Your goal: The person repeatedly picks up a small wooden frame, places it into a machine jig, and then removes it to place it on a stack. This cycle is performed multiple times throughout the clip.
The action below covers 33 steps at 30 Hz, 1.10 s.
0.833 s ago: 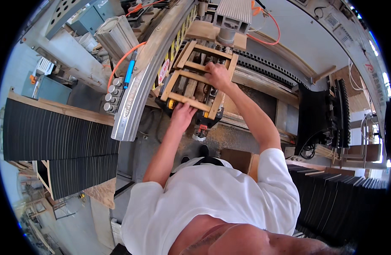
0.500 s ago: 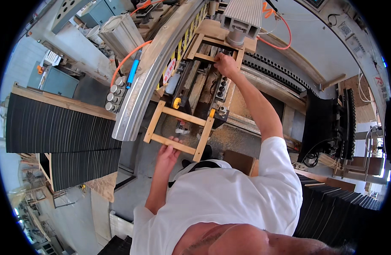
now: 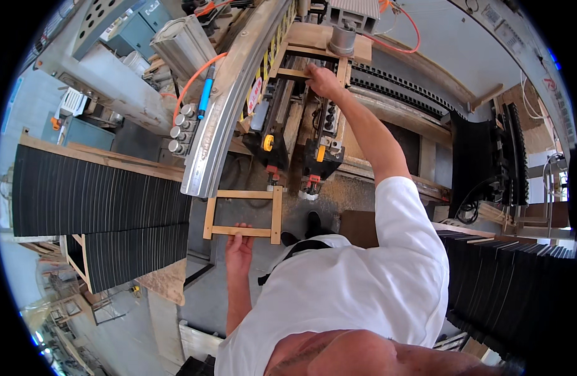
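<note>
My left hand (image 3: 238,249) holds a small rectangular wooden frame (image 3: 251,232) by its near rail, fingers closed round the wood. This frame hangs in front of the machine, apart from its two black supports with yellow knobs (image 3: 268,143). Farther off, my right hand (image 3: 325,81) is closed on the near crossbar of a second wooden frame (image 3: 291,74), which lies on the machine. A metal cylinder (image 3: 343,42) stands over the far right corner of that second frame, in front of a wooden board (image 3: 307,34). My right fingertips are partly hidden.
A long metal beam (image 3: 208,150) runs along the machine's left side, with a blue tube (image 3: 205,99) and an orange hose (image 3: 193,80) beside it. Stacks of black strips stand at left (image 3: 94,194) and right (image 3: 489,282). Sawdust (image 3: 335,197) covers part of the floor.
My left hand has brought its frame left and nearer to me, off the area by the yellow knobs. My right hand stays at the far frame's crossbar.
</note>
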Tool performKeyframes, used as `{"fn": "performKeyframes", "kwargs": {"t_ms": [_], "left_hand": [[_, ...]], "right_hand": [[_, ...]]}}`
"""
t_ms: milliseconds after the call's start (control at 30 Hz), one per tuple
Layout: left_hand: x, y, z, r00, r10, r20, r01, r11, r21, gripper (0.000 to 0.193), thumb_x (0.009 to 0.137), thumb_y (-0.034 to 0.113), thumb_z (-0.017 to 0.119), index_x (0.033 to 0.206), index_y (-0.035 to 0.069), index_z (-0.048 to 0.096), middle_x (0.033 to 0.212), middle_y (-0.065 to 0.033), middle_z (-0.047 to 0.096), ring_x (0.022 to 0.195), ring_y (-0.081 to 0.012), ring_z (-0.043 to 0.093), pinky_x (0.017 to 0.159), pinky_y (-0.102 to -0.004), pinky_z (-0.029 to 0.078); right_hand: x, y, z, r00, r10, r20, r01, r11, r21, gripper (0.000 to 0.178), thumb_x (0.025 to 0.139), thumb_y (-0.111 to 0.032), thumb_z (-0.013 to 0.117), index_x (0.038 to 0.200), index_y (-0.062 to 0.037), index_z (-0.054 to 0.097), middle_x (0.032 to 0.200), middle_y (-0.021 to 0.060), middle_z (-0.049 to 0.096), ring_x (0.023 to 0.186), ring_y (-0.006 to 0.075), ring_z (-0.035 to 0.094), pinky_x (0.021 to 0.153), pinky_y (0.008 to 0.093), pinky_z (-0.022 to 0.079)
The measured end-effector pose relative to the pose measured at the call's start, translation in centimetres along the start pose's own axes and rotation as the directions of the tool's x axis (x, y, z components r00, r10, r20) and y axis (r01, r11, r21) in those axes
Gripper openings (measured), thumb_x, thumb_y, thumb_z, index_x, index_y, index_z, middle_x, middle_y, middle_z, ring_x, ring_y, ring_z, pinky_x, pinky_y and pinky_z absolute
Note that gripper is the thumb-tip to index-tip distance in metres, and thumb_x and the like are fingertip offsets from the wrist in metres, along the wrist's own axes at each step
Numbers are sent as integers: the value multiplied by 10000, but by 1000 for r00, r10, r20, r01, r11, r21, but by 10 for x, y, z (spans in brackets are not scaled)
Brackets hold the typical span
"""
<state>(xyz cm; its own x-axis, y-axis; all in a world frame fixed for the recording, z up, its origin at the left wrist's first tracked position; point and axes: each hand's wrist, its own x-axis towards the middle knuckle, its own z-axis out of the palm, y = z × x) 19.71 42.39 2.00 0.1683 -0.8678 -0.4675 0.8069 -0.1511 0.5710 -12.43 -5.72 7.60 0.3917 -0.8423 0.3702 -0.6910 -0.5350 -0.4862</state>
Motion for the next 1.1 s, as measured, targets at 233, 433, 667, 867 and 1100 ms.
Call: {"fn": "performKeyframes", "kwargs": {"t_ms": [233, 433, 667, 867, 1100], "left_hand": [[18, -19, -8, 994, 50, -99, -45, 997, 57, 348, 955, 106, 578, 1284, 29, 498, 1272, -103, 579, 1211, -267, 545, 1074, -438, 417], [36, -31, 33, 986, 7, -167, 16, 991, 134, 348, 952, 135, 595, 1276, 47, 505, 1267, -94, 583, 1208, -255, 547, 1043, -452, 427], [30, -33, 50, 975, 130, -179, -56, 929, 367, 403, 969, 157, 562, 1338, 15, 482, 1315, -125, 564, 1217, -233, 544, 988, -448, 477], [-7, 3, 56, 941, 311, -134, -198, 826, 528, 336, 978, 130, 526, 1296, 22, 508, 1239, -112, 617, 1123, -225, 603, 938, -389, 517], [-122, 110, 62, 816, 577, -35, -442, 663, 604, 262, 970, 117, 526, 1223, 49, 545, 1161, -96, 661, 1028, -189, 644, 861, -328, 530]], "right_hand": [[2, 9, -8, 983, -87, 163, 116, 977, -178, 315, 823, -162, 661, 1082, -75, 503, 884, 173, 686, 870, 385, 647, 811, 481, 468], [5, 2, -9, 964, -102, 244, 165, 953, -253, 330, 844, -231, 665, 1094, -99, 498, 896, 161, 681, 933, 351, 640, 896, 457, 417], [7, -22, -24, 984, -40, 173, 86, 959, -269, 341, 845, -292, 668, 1134, -158, 547, 989, 141, 685, 941, 372, 630, 802, 480, 497], [1, -5, -23, 976, -170, 133, 205, 924, -323, 347, 846, -259, 677, 1156, -182, 542, 1050, 96, 680, 1016, 341, 612, 881, 476, 435], [-1, -20, -20, 983, -100, 155, 146, 935, -322, 320, 831, -208, 699, 1118, -174, 562, 1041, 67, 683, 1023, 331, 599, 869, 470, 442]]}}
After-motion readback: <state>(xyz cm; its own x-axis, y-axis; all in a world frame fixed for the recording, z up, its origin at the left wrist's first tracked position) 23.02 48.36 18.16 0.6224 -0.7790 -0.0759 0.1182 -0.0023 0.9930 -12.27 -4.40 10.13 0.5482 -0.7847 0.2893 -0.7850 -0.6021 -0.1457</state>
